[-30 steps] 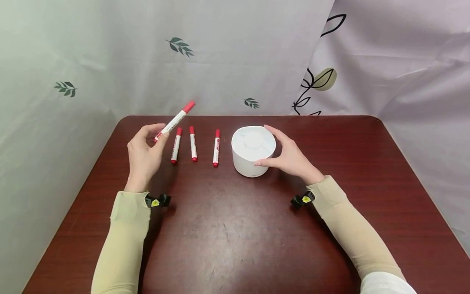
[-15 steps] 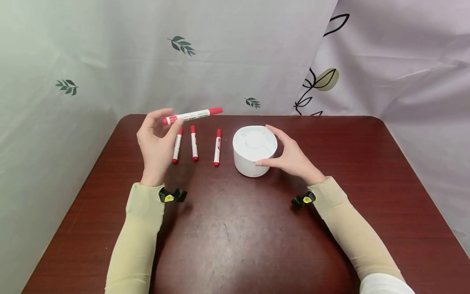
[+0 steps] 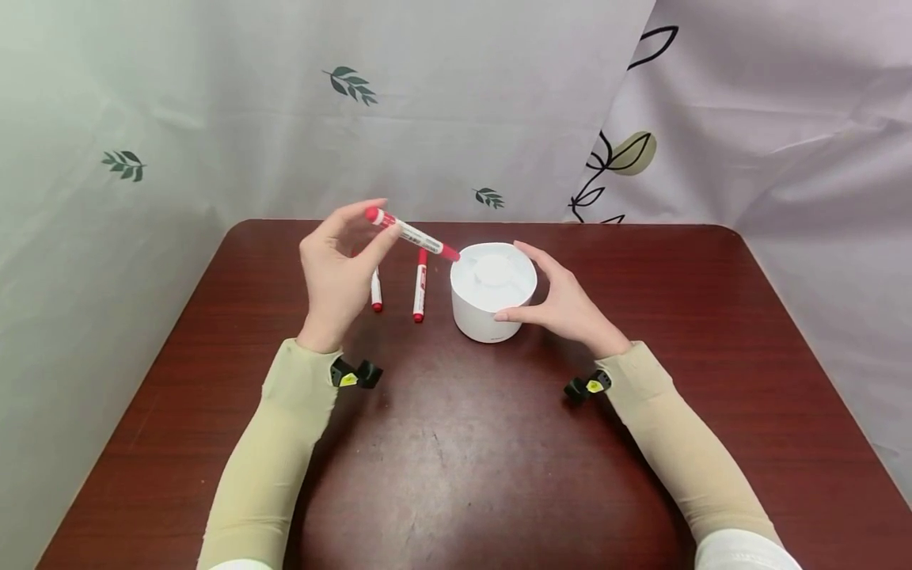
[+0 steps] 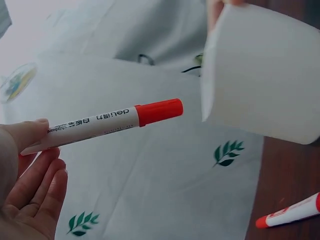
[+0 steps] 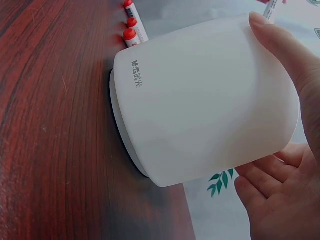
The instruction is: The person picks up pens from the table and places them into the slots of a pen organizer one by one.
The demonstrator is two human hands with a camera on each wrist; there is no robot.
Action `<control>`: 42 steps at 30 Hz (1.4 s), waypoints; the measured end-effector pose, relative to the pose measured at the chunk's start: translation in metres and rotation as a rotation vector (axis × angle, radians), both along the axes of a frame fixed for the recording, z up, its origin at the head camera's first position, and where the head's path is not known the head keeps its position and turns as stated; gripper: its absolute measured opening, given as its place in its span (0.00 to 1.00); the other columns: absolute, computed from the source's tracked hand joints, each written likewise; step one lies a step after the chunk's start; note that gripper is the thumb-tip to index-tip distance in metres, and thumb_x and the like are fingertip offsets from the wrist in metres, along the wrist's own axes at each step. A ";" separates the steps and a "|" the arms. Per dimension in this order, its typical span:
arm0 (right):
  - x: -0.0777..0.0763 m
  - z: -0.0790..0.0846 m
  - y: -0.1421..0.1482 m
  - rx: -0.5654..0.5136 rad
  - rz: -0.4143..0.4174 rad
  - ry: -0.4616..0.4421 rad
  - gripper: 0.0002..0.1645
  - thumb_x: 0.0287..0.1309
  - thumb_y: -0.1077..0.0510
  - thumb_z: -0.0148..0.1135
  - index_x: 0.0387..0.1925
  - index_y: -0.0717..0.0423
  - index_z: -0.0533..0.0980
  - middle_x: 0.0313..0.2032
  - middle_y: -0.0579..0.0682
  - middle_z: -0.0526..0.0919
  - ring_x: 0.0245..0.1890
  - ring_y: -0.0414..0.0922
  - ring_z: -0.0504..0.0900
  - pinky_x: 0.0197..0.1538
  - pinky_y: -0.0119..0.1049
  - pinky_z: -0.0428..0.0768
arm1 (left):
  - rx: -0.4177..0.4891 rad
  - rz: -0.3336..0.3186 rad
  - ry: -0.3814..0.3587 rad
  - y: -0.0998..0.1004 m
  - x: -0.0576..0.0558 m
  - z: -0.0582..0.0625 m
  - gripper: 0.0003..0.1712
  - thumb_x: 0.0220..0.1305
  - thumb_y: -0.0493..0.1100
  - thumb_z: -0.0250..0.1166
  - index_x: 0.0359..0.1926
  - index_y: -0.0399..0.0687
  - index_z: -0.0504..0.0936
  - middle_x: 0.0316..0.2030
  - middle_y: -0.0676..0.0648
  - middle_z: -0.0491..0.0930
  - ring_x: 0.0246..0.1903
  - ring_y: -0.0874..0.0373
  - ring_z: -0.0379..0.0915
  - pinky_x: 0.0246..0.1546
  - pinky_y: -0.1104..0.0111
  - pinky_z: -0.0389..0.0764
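Observation:
My left hand [image 3: 338, 265] pinches a white whiteboard marker [image 3: 416, 236] with red ends between thumb and fingers. The marker slants down to the right, its red cap close to the left rim of a round white desk organizer [image 3: 479, 321]; whether they touch in the head view I cannot tell. In the left wrist view a gap shows between the cap [image 4: 160, 112] and the organizer [image 4: 260, 75]. My right hand [image 3: 570, 305] grips the organizer from the right, thumb in front, fingers behind. Inside are a round centre and dividers.
Left of the organizer, a marker [image 3: 420, 289] lies on the dark red wooden table [image 3: 456, 459]. Another marker [image 3: 376, 293] is partly behind my left hand. Several red marker ends [image 5: 131, 35] show in the right wrist view. A pale leaf-printed curtain [image 3: 427, 119] hangs behind.
My left hand has carried the marker rightward to the organizer, and its cap has swung from pointing up right to pointing down right. My right hand has stayed on the organizer.

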State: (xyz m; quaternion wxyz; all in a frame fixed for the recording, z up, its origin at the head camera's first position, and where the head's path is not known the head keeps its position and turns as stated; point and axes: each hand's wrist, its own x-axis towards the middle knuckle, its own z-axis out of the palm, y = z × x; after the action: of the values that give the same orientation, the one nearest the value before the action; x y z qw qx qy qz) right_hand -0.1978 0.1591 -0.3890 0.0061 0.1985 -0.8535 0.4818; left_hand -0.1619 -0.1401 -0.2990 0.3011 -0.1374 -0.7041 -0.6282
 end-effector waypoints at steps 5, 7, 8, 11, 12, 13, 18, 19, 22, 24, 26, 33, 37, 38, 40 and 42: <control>0.001 0.002 0.000 -0.005 0.004 -0.003 0.64 0.37 0.44 0.88 0.76 0.39 0.62 0.68 0.40 0.70 0.68 0.41 0.65 0.69 0.51 0.65 | -0.148 -0.029 -0.014 0.011 0.000 0.001 0.19 0.58 0.28 0.74 0.52 0.34 0.86 0.36 0.41 0.86 0.34 0.59 0.81 0.32 0.71 0.74; 0.001 0.002 -0.001 -0.010 0.006 -0.003 0.64 0.37 0.46 0.88 0.76 0.40 0.63 0.68 0.41 0.70 0.68 0.41 0.65 0.69 0.51 0.65 | -0.186 -0.048 -0.029 0.014 -0.003 -0.004 0.19 0.59 0.29 0.74 0.53 0.36 0.86 0.37 0.41 0.86 0.35 0.59 0.81 0.34 0.71 0.76; 0.001 0.001 -0.001 -0.013 0.007 -0.003 0.64 0.37 0.47 0.88 0.76 0.41 0.62 0.68 0.42 0.70 0.68 0.42 0.65 0.69 0.51 0.64 | -0.198 -0.061 -0.034 0.015 -0.006 -0.009 0.20 0.59 0.30 0.74 0.53 0.37 0.86 0.38 0.41 0.86 0.35 0.59 0.81 0.36 0.69 0.79; 0.002 0.003 -0.002 -0.010 0.003 -0.006 0.65 0.38 0.50 0.88 0.76 0.44 0.62 0.69 0.44 0.70 0.68 0.44 0.65 0.70 0.51 0.63 | -0.210 -0.115 -0.062 0.017 -0.017 -0.024 0.21 0.60 0.32 0.75 0.55 0.44 0.86 0.39 0.46 0.86 0.35 0.58 0.82 0.38 0.62 0.83; 0.003 0.004 -0.003 -0.010 0.000 -0.008 0.65 0.38 0.52 0.88 0.76 0.46 0.62 0.69 0.45 0.70 0.69 0.45 0.65 0.70 0.52 0.63 | -0.219 -0.126 -0.076 0.017 -0.020 -0.029 0.22 0.60 0.34 0.75 0.56 0.47 0.86 0.39 0.47 0.87 0.35 0.59 0.82 0.38 0.62 0.83; 0.004 0.006 -0.004 -0.010 -0.003 -0.012 0.65 0.38 0.53 0.88 0.76 0.47 0.61 0.69 0.47 0.69 0.69 0.46 0.65 0.70 0.53 0.63 | -0.230 -0.135 -0.084 0.018 -0.024 -0.034 0.22 0.61 0.35 0.75 0.56 0.50 0.86 0.39 0.49 0.87 0.36 0.60 0.82 0.39 0.61 0.83; 0.020 0.029 -0.011 -0.009 -0.001 -0.033 0.61 0.42 0.59 0.85 0.76 0.57 0.61 0.69 0.55 0.69 0.68 0.51 0.66 0.69 0.55 0.64 | -0.290 -0.158 -0.126 0.023 -0.031 -0.045 0.22 0.62 0.40 0.75 0.57 0.55 0.86 0.40 0.54 0.87 0.39 0.64 0.82 0.41 0.65 0.82; 0.022 0.033 -0.012 -0.010 0.004 -0.034 0.61 0.43 0.58 0.85 0.76 0.58 0.60 0.69 0.56 0.69 0.68 0.52 0.66 0.69 0.56 0.64 | -0.292 -0.164 -0.131 0.024 -0.033 -0.047 0.21 0.63 0.40 0.75 0.57 0.55 0.86 0.40 0.54 0.87 0.40 0.64 0.81 0.41 0.65 0.82; 0.022 0.034 -0.012 -0.009 0.009 -0.036 0.61 0.43 0.58 0.85 0.76 0.58 0.60 0.69 0.56 0.69 0.68 0.52 0.66 0.69 0.56 0.64 | -0.298 -0.179 -0.156 0.028 -0.034 -0.053 0.20 0.63 0.41 0.74 0.56 0.54 0.85 0.41 0.55 0.88 0.39 0.64 0.81 0.38 0.66 0.80; 0.017 0.026 -0.010 -0.009 0.008 -0.035 0.62 0.42 0.56 0.86 0.77 0.54 0.60 0.70 0.53 0.69 0.68 0.51 0.66 0.69 0.56 0.63 | -0.302 -0.181 -0.166 0.030 -0.035 -0.058 0.19 0.63 0.42 0.74 0.55 0.54 0.85 0.40 0.56 0.87 0.39 0.64 0.81 0.35 0.66 0.78; 0.011 0.015 -0.007 -0.008 0.001 -0.034 0.63 0.41 0.55 0.87 0.77 0.51 0.61 0.69 0.50 0.70 0.68 0.47 0.66 0.69 0.54 0.63 | -0.312 -0.176 -0.176 0.031 -0.036 -0.062 0.18 0.63 0.42 0.74 0.54 0.54 0.84 0.39 0.57 0.87 0.39 0.65 0.81 0.34 0.64 0.76; 0.002 0.001 -0.001 -0.023 0.005 -0.012 0.65 0.38 0.47 0.88 0.77 0.47 0.62 0.68 0.43 0.70 0.67 0.43 0.66 0.68 0.52 0.64 | -0.325 -0.164 -0.182 0.035 -0.038 -0.069 0.16 0.63 0.43 0.74 0.52 0.54 0.85 0.40 0.56 0.88 0.42 0.65 0.81 0.42 0.54 0.81; 0.003 0.001 -0.001 -0.020 0.010 -0.004 0.65 0.38 0.45 0.88 0.77 0.44 0.62 0.68 0.42 0.71 0.66 0.43 0.67 0.68 0.53 0.65 | -0.325 -0.154 -0.179 0.035 -0.040 -0.071 0.14 0.63 0.42 0.75 0.50 0.53 0.85 0.40 0.56 0.87 0.41 0.65 0.81 0.47 0.49 0.82; 0.003 0.001 -0.001 -0.019 0.012 -0.003 0.65 0.38 0.44 0.87 0.77 0.44 0.62 0.68 0.42 0.70 0.66 0.43 0.67 0.68 0.53 0.65 | -0.325 -0.152 -0.178 0.035 -0.041 -0.072 0.14 0.63 0.42 0.75 0.49 0.52 0.85 0.40 0.55 0.87 0.41 0.64 0.81 0.47 0.49 0.82; 0.002 0.001 -0.001 -0.014 0.011 -0.004 0.65 0.38 0.44 0.87 0.77 0.44 0.61 0.68 0.42 0.70 0.66 0.43 0.67 0.68 0.53 0.65 | -0.329 -0.147 -0.183 0.036 -0.042 -0.072 0.14 0.63 0.42 0.75 0.49 0.53 0.85 0.40 0.56 0.86 0.40 0.65 0.80 0.47 0.50 0.82; 0.002 0.001 -0.001 -0.010 0.011 -0.004 0.65 0.38 0.44 0.87 0.77 0.45 0.61 0.68 0.42 0.70 0.66 0.43 0.67 0.68 0.53 0.65 | -0.329 -0.144 -0.182 0.036 -0.043 -0.072 0.15 0.63 0.42 0.74 0.50 0.52 0.85 0.40 0.56 0.86 0.41 0.64 0.81 0.47 0.52 0.82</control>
State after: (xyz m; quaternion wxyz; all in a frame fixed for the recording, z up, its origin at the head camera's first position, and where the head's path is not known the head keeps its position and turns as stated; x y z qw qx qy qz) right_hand -0.1961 0.1578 -0.3885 0.0026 0.2023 -0.8498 0.4867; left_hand -0.2050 -0.1038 -0.3713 0.1638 -0.1774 -0.8101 -0.5343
